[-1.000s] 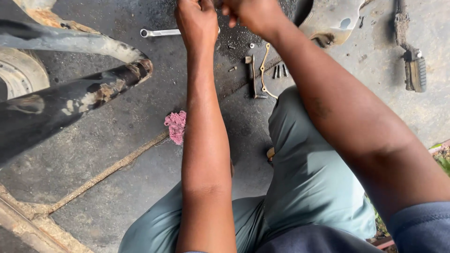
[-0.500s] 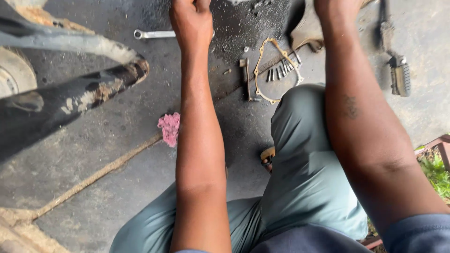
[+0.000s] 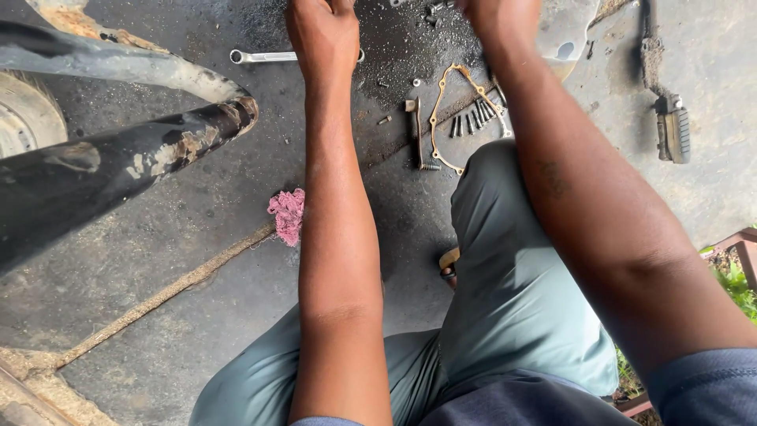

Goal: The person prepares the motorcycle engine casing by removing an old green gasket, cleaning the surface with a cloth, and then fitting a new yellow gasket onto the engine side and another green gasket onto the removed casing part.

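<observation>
Over oil-stained concrete, the left hand [image 3: 323, 35] lies knuckles up across a spanner [image 3: 268, 56]; its grip cannot be told. The right hand [image 3: 497, 20], cut by the frame's top edge, hovers just beyond a tan gasket [image 3: 445, 118] ringed by bolts [image 3: 471, 122]; its grip is unclear too.

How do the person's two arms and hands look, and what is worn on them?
Both forearms are bare, with no gloves, watch or rings visible. The left hand is partly cut off at the picture's top. The right hand too; its arm bears a small dark mark, and a blue-grey sleeve covers the upper arm.
</observation>
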